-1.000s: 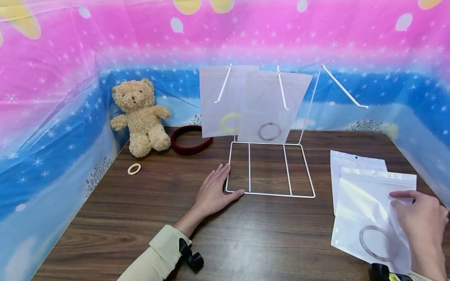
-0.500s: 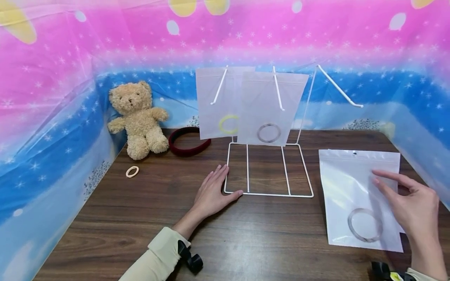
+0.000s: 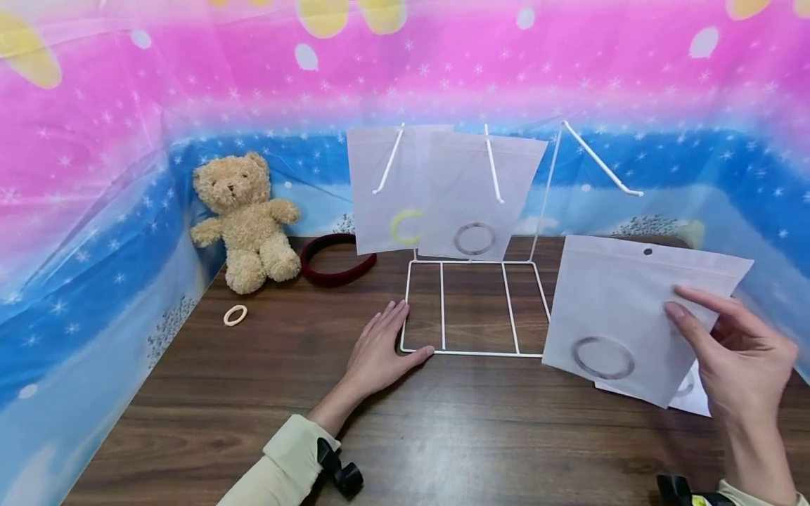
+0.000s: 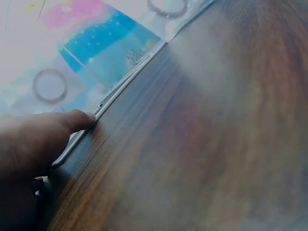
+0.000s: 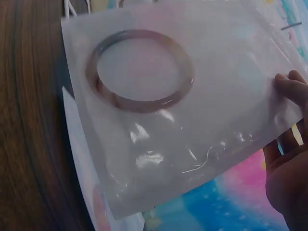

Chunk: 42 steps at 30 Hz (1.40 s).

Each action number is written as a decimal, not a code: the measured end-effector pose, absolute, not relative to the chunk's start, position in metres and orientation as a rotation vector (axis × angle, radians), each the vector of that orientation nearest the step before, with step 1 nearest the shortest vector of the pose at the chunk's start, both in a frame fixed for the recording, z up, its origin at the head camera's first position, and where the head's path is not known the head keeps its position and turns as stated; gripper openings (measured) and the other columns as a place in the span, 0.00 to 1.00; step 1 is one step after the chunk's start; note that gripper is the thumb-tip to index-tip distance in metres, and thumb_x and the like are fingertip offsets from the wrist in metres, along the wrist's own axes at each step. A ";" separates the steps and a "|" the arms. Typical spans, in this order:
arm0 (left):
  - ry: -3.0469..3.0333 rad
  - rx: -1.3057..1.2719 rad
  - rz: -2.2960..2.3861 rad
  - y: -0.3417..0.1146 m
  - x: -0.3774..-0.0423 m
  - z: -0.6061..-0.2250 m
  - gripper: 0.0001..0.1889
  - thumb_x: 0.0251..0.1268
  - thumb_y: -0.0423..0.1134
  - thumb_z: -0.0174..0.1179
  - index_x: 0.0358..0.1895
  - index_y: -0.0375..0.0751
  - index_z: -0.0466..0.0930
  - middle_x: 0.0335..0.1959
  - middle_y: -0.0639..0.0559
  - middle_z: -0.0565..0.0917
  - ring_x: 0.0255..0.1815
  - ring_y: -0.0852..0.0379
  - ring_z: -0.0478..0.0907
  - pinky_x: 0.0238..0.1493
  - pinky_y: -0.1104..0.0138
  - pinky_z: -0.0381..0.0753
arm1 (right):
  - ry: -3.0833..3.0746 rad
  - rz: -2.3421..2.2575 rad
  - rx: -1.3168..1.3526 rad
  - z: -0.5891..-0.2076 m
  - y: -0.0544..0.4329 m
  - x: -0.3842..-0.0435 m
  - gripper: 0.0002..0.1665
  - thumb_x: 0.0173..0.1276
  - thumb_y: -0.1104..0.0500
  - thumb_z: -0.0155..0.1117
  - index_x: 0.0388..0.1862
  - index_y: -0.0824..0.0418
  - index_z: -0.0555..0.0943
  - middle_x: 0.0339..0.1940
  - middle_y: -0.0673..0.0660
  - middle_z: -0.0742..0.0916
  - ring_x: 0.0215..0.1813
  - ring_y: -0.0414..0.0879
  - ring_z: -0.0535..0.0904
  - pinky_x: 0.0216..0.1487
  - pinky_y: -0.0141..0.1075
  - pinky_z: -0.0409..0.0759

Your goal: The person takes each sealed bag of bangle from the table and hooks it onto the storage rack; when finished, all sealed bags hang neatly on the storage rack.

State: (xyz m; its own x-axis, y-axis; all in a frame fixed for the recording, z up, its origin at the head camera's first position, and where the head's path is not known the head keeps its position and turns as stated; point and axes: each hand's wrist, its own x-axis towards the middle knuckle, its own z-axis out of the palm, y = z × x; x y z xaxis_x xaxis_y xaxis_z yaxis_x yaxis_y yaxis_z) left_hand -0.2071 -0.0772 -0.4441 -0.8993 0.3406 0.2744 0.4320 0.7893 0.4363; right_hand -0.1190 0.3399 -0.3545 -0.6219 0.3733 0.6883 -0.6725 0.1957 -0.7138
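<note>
My right hand (image 3: pixel 740 362) pinches the right side of a white zip bag (image 3: pixel 626 302) between thumb and fingers, holding it up at a tilt. A greyish-brown bangle (image 5: pixel 144 105) lies inside the bag near its bottom; a hang hole shows at the top. My left hand (image 3: pixel 376 355) rests flat at the front left corner of a white wire display rack (image 3: pixel 471 353), its thumb on the front bar and its fingers along the side bar. Two similar bags hang on the rack's left and middle hooks: one bag (image 3: pixel 380 154) with a yellow ring, another bag (image 3: pixel 462 183) with a greyish one.
The rack's right hook (image 3: pixel 598 160) carries nothing. Another white bag (image 3: pixel 699 400) lies on the wooden table (image 3: pixel 493 436) beneath the held one. At the left are a teddy bear (image 3: pixel 243 225), a dark red headband (image 3: pixel 338 280) and a small cream ring (image 3: pixel 228 320).
My right hand has lifted the bag off the table and moved it left and up toward the rack, tilting it and uncovering part of the bag below. The left hand stays by the rack's corner.
</note>
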 end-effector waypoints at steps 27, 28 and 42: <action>-2.803 -0.609 -0.749 -0.080 -0.206 -0.445 0.48 0.59 0.68 0.59 0.74 0.36 0.62 0.75 0.46 0.62 0.77 0.50 0.52 0.74 0.56 0.50 | -1.516 1.797 0.337 -0.299 0.318 -0.136 0.23 0.55 0.82 0.66 0.52 0.83 0.77 0.42 0.67 0.87 0.41 0.49 0.85 0.38 0.30 0.83; -2.804 -0.612 -0.749 -0.079 -0.206 -0.446 0.48 0.59 0.68 0.58 0.74 0.36 0.62 0.75 0.46 0.62 0.77 0.50 0.52 0.74 0.56 0.50 | -1.516 1.799 0.332 -0.300 0.319 -0.136 0.23 0.55 0.82 0.66 0.52 0.83 0.77 0.42 0.67 0.87 0.41 0.49 0.85 0.38 0.30 0.83; -2.792 -0.607 -0.741 -0.078 -0.206 -0.446 0.48 0.58 0.68 0.59 0.74 0.36 0.62 0.74 0.46 0.62 0.76 0.50 0.53 0.74 0.55 0.51 | -1.536 1.786 0.327 -0.292 0.318 -0.139 0.23 0.55 0.81 0.67 0.52 0.83 0.77 0.48 0.69 0.85 0.43 0.49 0.86 0.38 0.31 0.84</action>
